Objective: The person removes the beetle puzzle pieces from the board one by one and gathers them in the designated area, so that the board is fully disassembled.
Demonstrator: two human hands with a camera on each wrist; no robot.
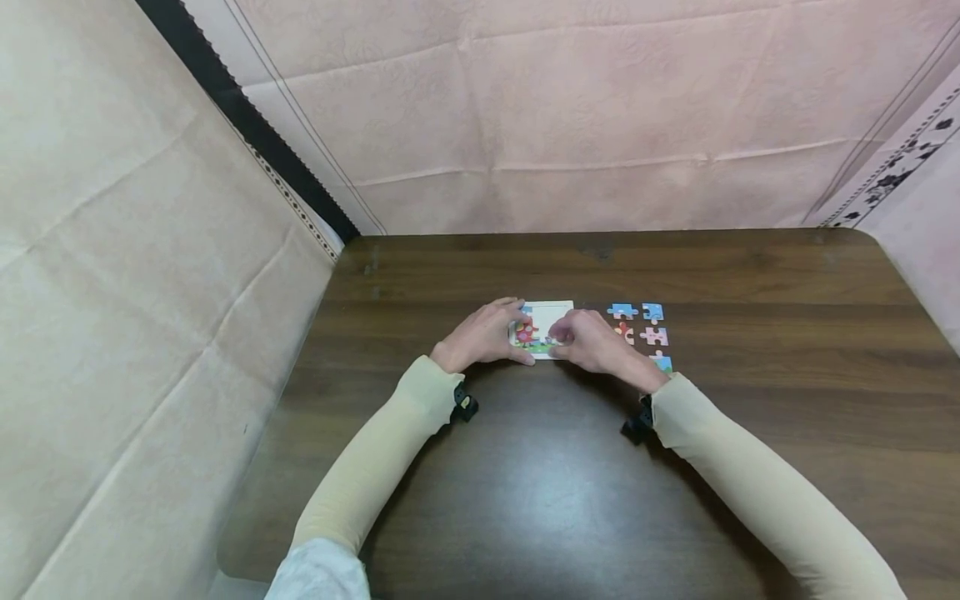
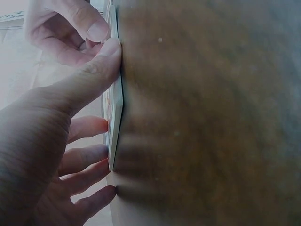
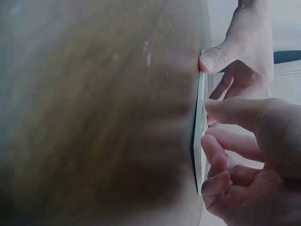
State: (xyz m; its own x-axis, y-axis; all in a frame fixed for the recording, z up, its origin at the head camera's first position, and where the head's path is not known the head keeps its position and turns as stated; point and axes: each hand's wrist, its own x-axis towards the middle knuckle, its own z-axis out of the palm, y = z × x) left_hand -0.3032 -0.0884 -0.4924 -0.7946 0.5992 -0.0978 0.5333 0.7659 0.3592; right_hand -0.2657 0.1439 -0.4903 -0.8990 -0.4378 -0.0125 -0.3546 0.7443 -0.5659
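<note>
A white puzzle board (image 1: 551,312) lies on the table, partly filled at its left and along its near side with a red figure and green ground. My left hand (image 1: 491,333) grips its left end, thumb on the near edge and fingers spread around the far left part. In the left wrist view the left thumb (image 2: 101,61) presses the board's edge. My right hand (image 1: 596,342) is over the board's near right part, pinching a small greenish puzzle piece (image 1: 552,341) low against the board between thumb and index finger; the fingers hide most of it.
Right of the board lie several loose puzzle pieces (image 1: 654,337), blue, pink and red, in rough rows; the right hand and wrist overlap the nearest. The brown wooden table (image 1: 525,467) extends to a pale cloth (image 1: 600,117) at its far edge.
</note>
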